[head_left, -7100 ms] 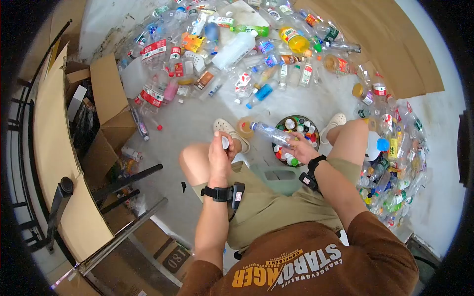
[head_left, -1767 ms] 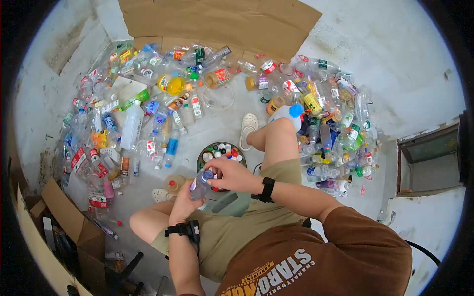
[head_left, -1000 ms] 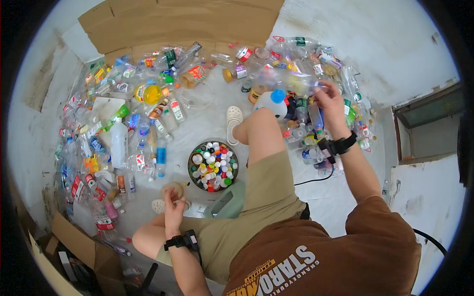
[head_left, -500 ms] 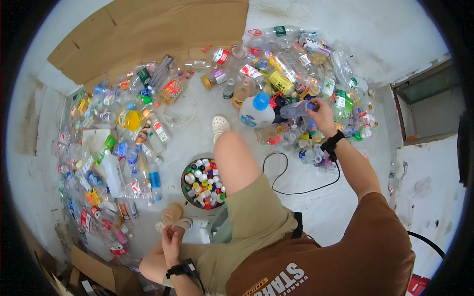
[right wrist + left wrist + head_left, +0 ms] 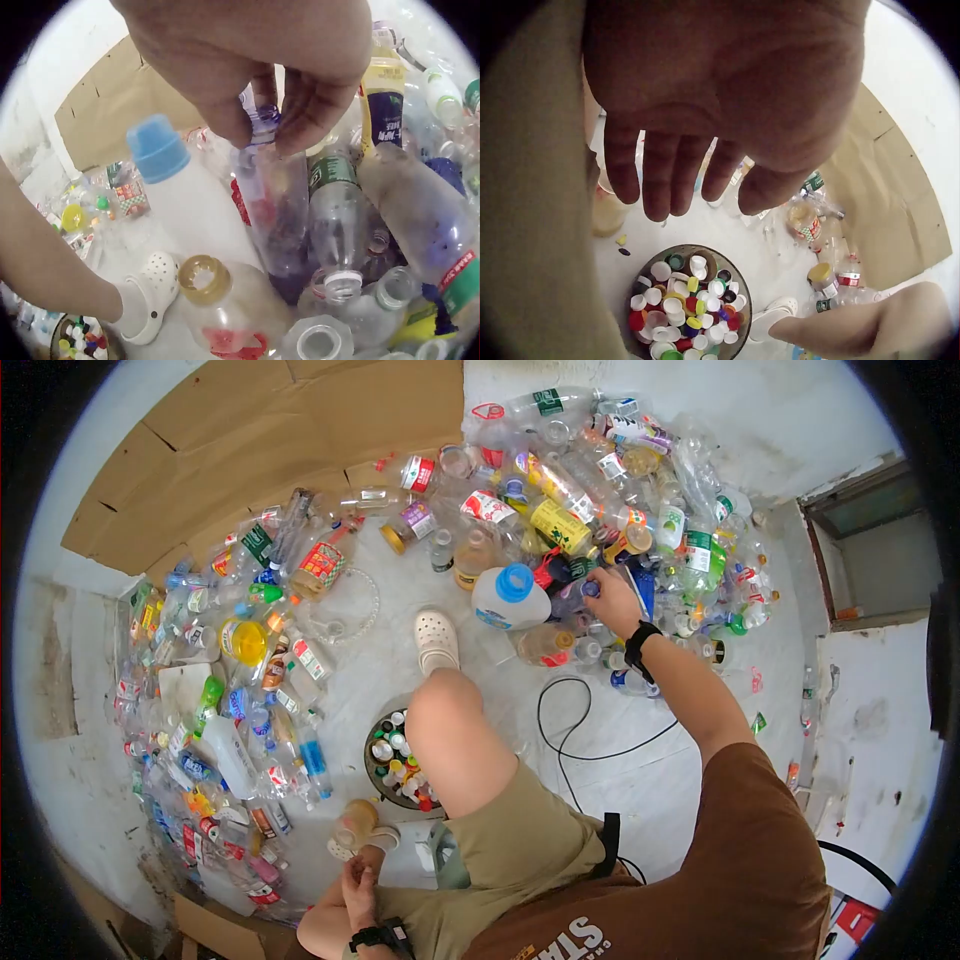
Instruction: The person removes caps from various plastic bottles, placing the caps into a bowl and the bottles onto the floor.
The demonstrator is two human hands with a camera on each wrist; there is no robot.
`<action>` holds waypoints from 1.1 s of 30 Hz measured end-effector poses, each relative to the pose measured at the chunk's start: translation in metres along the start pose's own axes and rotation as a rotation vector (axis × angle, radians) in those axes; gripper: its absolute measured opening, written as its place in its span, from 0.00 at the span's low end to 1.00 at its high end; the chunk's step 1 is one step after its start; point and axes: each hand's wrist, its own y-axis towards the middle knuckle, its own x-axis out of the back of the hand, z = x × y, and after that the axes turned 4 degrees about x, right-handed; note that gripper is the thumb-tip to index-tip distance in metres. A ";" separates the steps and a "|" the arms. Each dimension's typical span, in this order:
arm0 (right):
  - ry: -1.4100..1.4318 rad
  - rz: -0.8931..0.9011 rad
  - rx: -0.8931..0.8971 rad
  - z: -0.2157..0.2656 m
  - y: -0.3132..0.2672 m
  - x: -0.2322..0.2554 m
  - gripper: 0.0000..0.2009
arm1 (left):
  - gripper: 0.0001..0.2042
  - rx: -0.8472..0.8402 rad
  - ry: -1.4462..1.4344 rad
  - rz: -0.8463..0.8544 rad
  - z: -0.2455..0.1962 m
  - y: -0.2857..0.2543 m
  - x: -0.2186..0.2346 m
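Observation:
My right hand pinches a clear plastic bottle by its blue-purple neck end. In the right wrist view this bottle stands nearly upright among the heaped bottles, its lower end down in the pile. Beside it are a white jug with a blue cap, a bottle with a tan neck and a clear bottle with a green label. My left hand hangs over my leg with loose fingers and holds nothing. A round container of loose caps shows beyond its fingertips.
Heaped bottles lie on the left, and the pile bends round to the right. A black cable loops over the floor. A tan-tinted plastic container stands by my left foot. Cardboard leans on the back wall.
My left hand has come off the bottle and rests near my leg. My right hand has carried the bottle rightward and lowered it into the right pile. The head view has turned right.

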 end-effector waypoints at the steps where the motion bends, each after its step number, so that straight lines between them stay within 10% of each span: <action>1: -0.016 0.012 -0.007 0.001 0.000 -0.004 0.17 | 0.17 0.026 -0.002 0.012 -0.001 0.000 0.000; 33: -0.065 0.244 -0.056 -0.022 0.000 -0.105 0.20 | 0.19 0.085 -0.005 -0.027 0.002 0.001 -0.009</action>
